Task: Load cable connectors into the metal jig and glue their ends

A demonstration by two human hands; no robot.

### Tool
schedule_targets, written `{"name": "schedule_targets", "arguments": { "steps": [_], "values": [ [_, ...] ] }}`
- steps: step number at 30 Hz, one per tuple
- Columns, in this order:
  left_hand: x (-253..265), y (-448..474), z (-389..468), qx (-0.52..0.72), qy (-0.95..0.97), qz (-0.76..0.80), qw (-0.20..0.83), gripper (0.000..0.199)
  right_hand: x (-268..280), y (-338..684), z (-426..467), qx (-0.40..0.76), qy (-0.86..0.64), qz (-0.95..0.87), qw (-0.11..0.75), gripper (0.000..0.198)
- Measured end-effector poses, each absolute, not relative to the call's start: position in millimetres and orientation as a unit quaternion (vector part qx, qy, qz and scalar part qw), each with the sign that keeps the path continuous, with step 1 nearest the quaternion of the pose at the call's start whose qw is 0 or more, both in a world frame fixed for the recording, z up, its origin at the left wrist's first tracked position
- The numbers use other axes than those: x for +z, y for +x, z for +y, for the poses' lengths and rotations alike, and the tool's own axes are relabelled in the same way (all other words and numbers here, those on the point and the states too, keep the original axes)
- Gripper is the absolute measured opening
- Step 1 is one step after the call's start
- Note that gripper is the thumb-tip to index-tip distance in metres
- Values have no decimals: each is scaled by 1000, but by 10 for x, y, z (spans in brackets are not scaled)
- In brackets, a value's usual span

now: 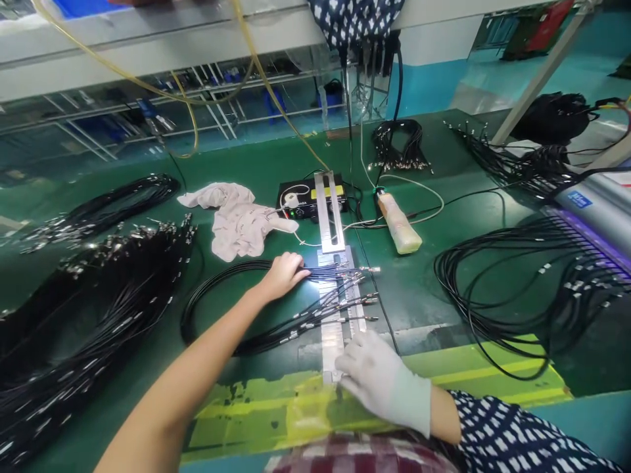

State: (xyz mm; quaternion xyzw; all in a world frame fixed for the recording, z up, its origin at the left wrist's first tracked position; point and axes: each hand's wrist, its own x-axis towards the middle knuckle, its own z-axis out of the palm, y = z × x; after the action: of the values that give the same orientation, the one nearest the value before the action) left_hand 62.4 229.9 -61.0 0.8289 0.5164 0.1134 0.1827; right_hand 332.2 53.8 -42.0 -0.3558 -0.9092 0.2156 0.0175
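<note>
While one bare left hand closes over the upper limb of a black cable coil, thumb pointing right along the strands, one right hand in a white glove rests at the near end of a metal bar, fingers curled against it; whether it grips the bar cannot be told.

Cable coil, one, on the green table, open to the right; its two limbs of metal-tipped ends lie across the bar, too many to count; slotted metal plate, one, at the bar's far end.

Other cable bundles, five: two at left, a smaller one behind a larger one; one looped bundle at the back; one spread bundle at back right; one loose bundle at right, beside one silver unit with a violet-lit edge.

Black control box, one, partly behind the plate, one green light showing; crumpled white cloth, one, left of the box; cream-coloured handheld tool, one, lying right of the plate; yellow-green covering along the near edge.
</note>
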Motion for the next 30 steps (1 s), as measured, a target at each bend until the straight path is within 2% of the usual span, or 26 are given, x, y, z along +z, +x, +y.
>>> {"name": "schedule_targets", "arguments": {
  "steps": [5,10,14,17,21,30],
  "values": [
    [-501,723,2016,90,834,489,240,29,-479,3464,379,228,-309,-922,57,16],
    [-348,657,1689,67,821,454,340,38,-164,3712,478,293,-214,-922,133,19],
    [-240,486,1545,52,773,472,421,43,15,3897,920,309,-322,-859,250,20],
    [-226,491,1510,47,780,487,391,40,-118,3936,1328,319,-446,-777,310,16],
    [-349,691,1534,91,820,484,292,20,-441,3826,1754,380,-536,-673,339,14],
    [-568,807,1701,228,781,454,362,8,-694,3784,1892,367,-534,-693,316,11]
  ]
}}
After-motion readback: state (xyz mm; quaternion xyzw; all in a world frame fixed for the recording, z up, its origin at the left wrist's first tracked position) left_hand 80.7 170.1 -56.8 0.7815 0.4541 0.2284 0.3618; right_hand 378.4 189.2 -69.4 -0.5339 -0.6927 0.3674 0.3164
